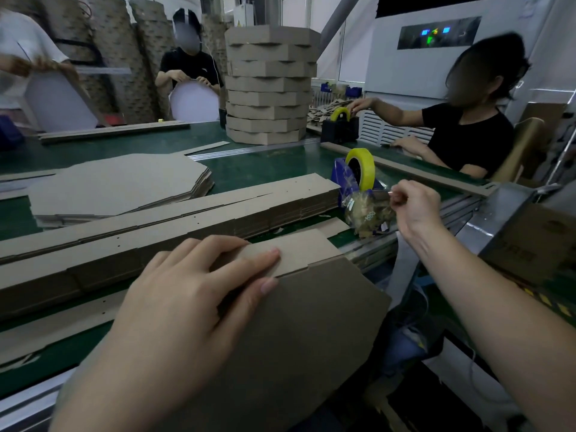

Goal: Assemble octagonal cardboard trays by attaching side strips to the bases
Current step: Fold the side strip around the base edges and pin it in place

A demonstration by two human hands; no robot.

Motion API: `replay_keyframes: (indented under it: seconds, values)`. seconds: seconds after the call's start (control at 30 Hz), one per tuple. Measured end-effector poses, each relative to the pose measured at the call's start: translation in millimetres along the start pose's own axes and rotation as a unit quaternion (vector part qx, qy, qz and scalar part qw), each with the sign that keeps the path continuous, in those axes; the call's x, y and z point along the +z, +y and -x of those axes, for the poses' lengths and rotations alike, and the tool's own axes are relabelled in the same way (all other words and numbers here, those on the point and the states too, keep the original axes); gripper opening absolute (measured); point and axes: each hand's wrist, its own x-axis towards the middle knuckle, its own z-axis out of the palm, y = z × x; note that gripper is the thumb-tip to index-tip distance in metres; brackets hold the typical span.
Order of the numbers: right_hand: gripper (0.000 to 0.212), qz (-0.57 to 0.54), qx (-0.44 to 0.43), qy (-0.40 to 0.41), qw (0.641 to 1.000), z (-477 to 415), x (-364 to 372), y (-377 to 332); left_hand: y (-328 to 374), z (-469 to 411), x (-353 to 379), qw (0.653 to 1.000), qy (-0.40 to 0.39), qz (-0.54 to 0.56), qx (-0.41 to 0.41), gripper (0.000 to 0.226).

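An octagonal cardboard base (305,332) tilts toward me at the near table edge. A side strip (299,251) lies folded along its upper edge. My left hand (193,294) presses flat on the strip and base, fingers spread over the seam. My right hand (414,204) is up at the blue tape dispenser (343,179), pinching the clear end of tape (381,194) from the yellow roll (361,166).
Stacks of long side strips (156,222) and flat octagonal bases (118,185) lie on the green table (265,169). A tall pile of finished trays (271,85) stands at the back. Three other people work around the table; a second dispenser (339,126) stands at the right.
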Motion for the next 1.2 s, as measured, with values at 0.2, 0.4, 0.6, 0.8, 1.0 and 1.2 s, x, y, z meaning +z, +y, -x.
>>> replay_keyframes:
  seconds: [0.2,0.4,0.6,0.8,1.0,1.2]
  values:
    - [0.036,0.021,-0.022,-0.004,1.000,6,-4,3,-1,-1,0,1.000,-0.004,0.005,0.002,0.040]
    - [0.031,0.120,-0.026,0.008,0.992,18,-26,18,1,-1,1,1.000,-0.007,0.003,0.004,0.040]
    - [0.018,0.300,-0.028,0.003,0.953,27,-43,27,2,-2,2,1.000,-0.004,0.012,0.007,0.040]
    - [0.031,0.502,-0.094,0.027,0.860,23,-37,14,2,-3,2,1.000,0.008,0.022,0.012,0.034]
    - [0.017,0.613,-0.124,0.038,0.779,44,-43,-4,2,1,-2,0.999,0.016,0.036,0.011,0.032]
    - [0.005,0.393,-0.299,-0.116,0.862,131,15,-65,1,-1,-3,0.998,0.008,0.054,0.010,0.032]
